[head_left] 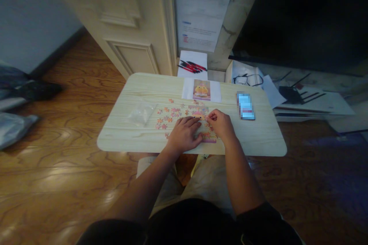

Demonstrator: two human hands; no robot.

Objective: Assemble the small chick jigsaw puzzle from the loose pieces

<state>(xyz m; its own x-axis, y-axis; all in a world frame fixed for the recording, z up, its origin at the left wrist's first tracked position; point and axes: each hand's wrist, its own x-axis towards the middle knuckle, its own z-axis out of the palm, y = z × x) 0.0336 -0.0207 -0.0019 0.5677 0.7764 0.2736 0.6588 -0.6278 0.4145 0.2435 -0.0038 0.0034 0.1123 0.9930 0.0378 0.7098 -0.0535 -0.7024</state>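
A partly joined jigsaw puzzle (199, 114) in pink and orange lies on the small wooden table (126, 122) before me. My left hand (184, 134) rests flat over its left side, fingers stretched out and pointing right, hiding some of it. At the puzzle's right side my right hand (220, 122) is closed in a pinch, thumb and forefinger together on what looks like a small puzzle piece (207, 118). Several loose puzzle pieces (175, 113) are scattered left of my left hand. Above the puzzle lies a sheet with a printed picture (201, 90) of a yellow figure.
A clear plastic bag (141, 113) lies on the table's left part, and a lit phone (245, 106) on its right. Beyond the far edge are red and black pens (192, 66) on paper. A large dark screen (304, 19) stands at the right, above a white shelf (330, 103).
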